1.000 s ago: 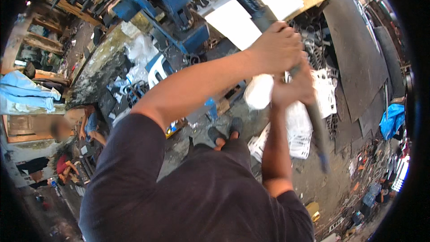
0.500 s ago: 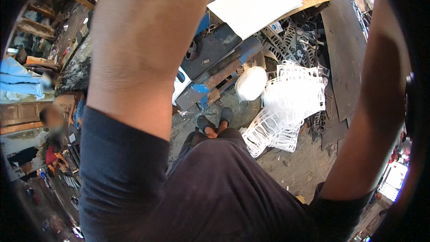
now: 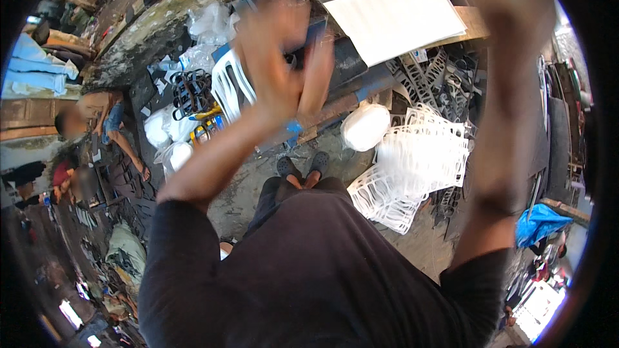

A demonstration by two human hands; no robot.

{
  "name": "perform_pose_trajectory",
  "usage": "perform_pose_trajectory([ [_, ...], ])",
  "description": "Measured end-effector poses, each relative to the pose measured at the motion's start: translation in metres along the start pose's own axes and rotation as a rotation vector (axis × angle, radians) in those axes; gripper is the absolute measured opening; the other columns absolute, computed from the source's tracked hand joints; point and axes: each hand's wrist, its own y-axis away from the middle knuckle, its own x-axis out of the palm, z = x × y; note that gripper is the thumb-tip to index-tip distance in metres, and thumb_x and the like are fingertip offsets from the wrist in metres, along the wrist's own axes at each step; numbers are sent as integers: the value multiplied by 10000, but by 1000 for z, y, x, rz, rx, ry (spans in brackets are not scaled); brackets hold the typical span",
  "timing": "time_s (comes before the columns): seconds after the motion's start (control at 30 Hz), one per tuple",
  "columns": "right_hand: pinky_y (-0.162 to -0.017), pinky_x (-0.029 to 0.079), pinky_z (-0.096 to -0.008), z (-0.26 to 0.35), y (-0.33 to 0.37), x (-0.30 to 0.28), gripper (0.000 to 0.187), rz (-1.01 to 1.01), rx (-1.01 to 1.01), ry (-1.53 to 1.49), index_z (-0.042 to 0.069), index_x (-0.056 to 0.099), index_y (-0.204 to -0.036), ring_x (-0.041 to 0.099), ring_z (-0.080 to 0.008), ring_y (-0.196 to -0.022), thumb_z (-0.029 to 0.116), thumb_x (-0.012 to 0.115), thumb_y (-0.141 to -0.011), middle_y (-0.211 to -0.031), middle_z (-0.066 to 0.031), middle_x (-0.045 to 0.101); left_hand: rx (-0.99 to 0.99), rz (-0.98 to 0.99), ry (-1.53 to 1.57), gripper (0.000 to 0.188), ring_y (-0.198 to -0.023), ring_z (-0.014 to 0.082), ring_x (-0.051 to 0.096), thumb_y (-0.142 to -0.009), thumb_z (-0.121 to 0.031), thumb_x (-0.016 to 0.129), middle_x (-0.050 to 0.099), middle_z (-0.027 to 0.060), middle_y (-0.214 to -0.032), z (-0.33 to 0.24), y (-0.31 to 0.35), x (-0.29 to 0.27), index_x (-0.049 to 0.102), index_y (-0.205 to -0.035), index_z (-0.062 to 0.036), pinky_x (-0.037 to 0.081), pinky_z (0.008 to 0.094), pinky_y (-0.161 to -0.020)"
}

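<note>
My left hand (image 3: 284,58) is raised over the dark, blue-edged workbench, smeared by motion. Its thumb stands apart from the fingers, and nothing shows between them. White cut-out strips (image 3: 230,84) lie just left of it, partly behind the wrist. At the upper right, my right hand (image 3: 512,0) is strongly blurred, and its fingers cannot be made out. Between the two hands, a stack of white sheets (image 3: 400,16) rests on the bench. Whether the right hand touches anything does not show.
Perforated white sheets (image 3: 422,154) and a round white bundle (image 3: 365,127) lie beyond my feet. Dark perforated scraps (image 3: 438,80) are heaped behind them. Clear plastic bags (image 3: 209,26) sit at the bench's left. Another person (image 3: 106,113) sits farther left. A blue tarp (image 3: 540,224) is at right.
My left arm has drawn back and down, bringing the hand into view over the bench. My right hand has come into view at the upper right.
</note>
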Motion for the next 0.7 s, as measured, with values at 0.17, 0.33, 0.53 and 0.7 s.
perform_pose_trajectory([
  [0.17,-754,489,-388,99,256,121,226,901,1105,-804,20,680,-911,631,-264,-783,244,699,-886,-831,-140,642,-732,638,-420,524,-1169,345,452,-853,-305,721,519,178,-1151,-17,232,-88,501,-1220,-3,243,518,-1053],
  [0.33,-737,514,-291,151,340,195,300,656,1745,-1187,-32,560,-1112,643,-187,-839,218,619,-958,-949,-103,621,-476,1096,-517,593,-1254,295,470,-857,-426,685,580,116,-1198,36,233,-71,558,-1281,-31,160,577,-1137],
  [0.53,-873,516,-344,159,341,222,306,505,1938,-1360,-25,470,-1208,600,-202,-971,204,517,-1009,-1104,-103,572,-307,1249,-408,252,-999,254,626,-831,-286,658,634,72,-913,43,232,-93,653,-961,-70,278,537,-1107],
  [0.7,-859,525,-344,180,343,206,341,450,2062,-1483,-33,470,-1222,591,-190,-1017,208,554,-997,-1105,-114,576,-1179,1376,-177,522,-945,298,632,-925,-519,524,686,151,-951,30,222,-116,627,-1135,-53,420,421,-925],
])
